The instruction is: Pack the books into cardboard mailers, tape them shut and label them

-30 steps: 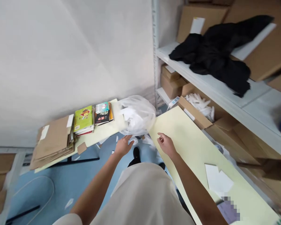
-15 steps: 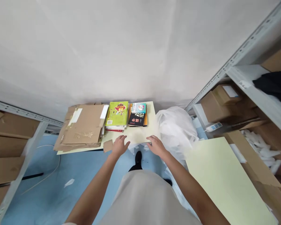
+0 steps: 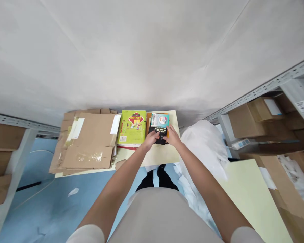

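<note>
On the pale table (image 3: pixel 176 123) lies a small stack of books, with a black book (image 3: pixel 160 135) and a smaller teal book (image 3: pixel 160 120) on top. My left hand (image 3: pixel 150 140) is at the near left corner of the black book, its fingers over the cover's edge. From the other side, my right hand (image 3: pixel 172 135) reaches along the stack's right edge, fingers stretched out and thumb apart. Neither hand lifts anything. Left of this stack is another pile, topped by a yellow-green book (image 3: pixel 132 126) with a barcode.
Flattened cardboard (image 3: pixel 91 138) is piled on the table's left end. A white plastic bag (image 3: pixel 205 145) bulges at the right, by a second pale tabletop (image 3: pixel 245 192). Shelves with cardboard boxes (image 3: pixel 250 118) flank both sides. A wall rises behind the table.
Both hands have moved forward from the table's front edge to the two sides of the black book's stack. My body has stepped closer, and the view has shifted.
</note>
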A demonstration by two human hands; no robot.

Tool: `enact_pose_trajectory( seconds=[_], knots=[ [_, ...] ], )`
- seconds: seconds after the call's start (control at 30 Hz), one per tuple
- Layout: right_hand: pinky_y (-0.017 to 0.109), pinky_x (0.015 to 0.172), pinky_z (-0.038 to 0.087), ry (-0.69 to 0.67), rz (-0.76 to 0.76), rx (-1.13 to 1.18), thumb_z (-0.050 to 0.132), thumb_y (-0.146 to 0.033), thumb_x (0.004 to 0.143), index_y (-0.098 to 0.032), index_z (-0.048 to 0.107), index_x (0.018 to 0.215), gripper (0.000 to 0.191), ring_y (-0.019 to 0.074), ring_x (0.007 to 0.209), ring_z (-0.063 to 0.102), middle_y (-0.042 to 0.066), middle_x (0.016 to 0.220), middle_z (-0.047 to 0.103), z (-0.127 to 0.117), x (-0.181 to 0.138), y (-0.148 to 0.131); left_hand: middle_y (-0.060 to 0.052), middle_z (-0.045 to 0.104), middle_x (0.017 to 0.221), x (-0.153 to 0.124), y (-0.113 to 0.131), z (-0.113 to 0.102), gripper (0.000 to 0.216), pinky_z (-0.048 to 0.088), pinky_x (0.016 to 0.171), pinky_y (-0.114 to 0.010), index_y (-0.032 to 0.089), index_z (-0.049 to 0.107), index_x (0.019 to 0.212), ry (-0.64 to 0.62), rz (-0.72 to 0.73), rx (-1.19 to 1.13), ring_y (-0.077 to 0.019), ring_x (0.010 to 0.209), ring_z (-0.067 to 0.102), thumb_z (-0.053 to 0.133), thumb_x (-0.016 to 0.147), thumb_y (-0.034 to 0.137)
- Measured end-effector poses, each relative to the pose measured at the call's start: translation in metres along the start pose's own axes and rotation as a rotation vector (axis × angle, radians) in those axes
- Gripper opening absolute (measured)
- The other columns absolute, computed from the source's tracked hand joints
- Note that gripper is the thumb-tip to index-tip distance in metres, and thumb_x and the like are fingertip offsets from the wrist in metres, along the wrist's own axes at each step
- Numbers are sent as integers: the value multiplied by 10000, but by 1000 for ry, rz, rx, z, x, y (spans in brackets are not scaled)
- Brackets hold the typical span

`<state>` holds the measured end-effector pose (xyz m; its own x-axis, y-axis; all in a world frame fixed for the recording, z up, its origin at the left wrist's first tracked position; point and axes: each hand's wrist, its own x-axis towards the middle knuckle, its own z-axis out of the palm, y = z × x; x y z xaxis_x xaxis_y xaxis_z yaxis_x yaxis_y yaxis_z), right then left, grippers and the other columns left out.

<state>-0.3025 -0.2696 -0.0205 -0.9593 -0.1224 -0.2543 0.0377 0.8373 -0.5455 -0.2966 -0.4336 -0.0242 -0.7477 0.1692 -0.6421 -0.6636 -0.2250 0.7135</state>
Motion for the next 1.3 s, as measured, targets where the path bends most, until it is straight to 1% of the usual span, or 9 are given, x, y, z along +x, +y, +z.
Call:
enact_pose_trajectory(
  seconds=[0.13,0.27,0.4,0.53,0.67,0.87,1.03,1.17,1.3],
  knots=[
    [405,1142,216,-37,-35,-40,646,-254,733,-104,278,1432,805,294,1423,131,157,1527,189,-12,51,5,-95,439,1422,21,0,18,510,345,1039,-414,250,508,1217,15,-60,-154,-260,1335,374,572,786,515],
    [405,1136,213,-58,-33,-58,596,-245,772,-91,229,1445,781,295,1416,142,161,1527,175,-13,80,9,-72,426,1434,29,-4,22,531,327,1048,-417,281,482,1246,62,-75,-228,-252,1362,327,564,779,519],
    [379,1092,280,-113,-30,-105,594,-190,752,-129,239,1439,776,287,1367,259,146,1509,208,-9,85,14,-53,379,1467,30,-3,23,522,299,1061,-401,290,447,1277,94,-99,-327,-225,1372,308,533,801,485],
    [406,1007,353,-95,26,-149,693,-324,684,-183,326,1394,812,326,1262,364,143,1399,348,-10,86,17,-30,268,1527,30,3,27,496,304,1056,-398,286,431,1295,85,-110,-403,-219,1385,274,433,842,485],
    [395,960,375,-75,83,-154,700,-373,674,-208,438,1295,694,305,1187,408,128,1258,468,-10,81,20,-19,347,1486,31,1,30,481,365,1000,-389,294,461,1260,106,-68,-399,-229,1353,327,456,818,485],
    [347,937,399,-36,177,-31,648,-273,744,-182,508,1165,453,254,1112,515,115,1145,586,11,28,12,-53,610,1197,18,-17,22,410,424,898,-380,253,538,1150,206,-56,-285,-229,1143,534,523,768,402],
    [345,832,480,-2,416,398,587,-176,752,-203,549,1026,277,213,956,625,60,1034,664,30,-29,-3,-96,625,1138,-14,-35,7,484,458,843,-369,196,563,1122,179,55,-92,-242,1022,584,662,660,304],
    [321,741,527,40,513,804,661,-194,669,-174,541,1062,412,190,859,655,62,952,680,28,-73,-12,-116,589,1159,-45,-45,-10,602,493,806,-345,181,517,1201,125,179,41,-215,980,589,695,650,342],
    [336,800,520,3,428,1156,751,-253,591,-169,585,1037,484,196,867,651,58,929,684,11,-125,-15,-89,547,1206,-79,-49,-17,728,510,810,-334,256,428,1326,-68,250,209,-205,1012,584,707,674,420]
  ],
)
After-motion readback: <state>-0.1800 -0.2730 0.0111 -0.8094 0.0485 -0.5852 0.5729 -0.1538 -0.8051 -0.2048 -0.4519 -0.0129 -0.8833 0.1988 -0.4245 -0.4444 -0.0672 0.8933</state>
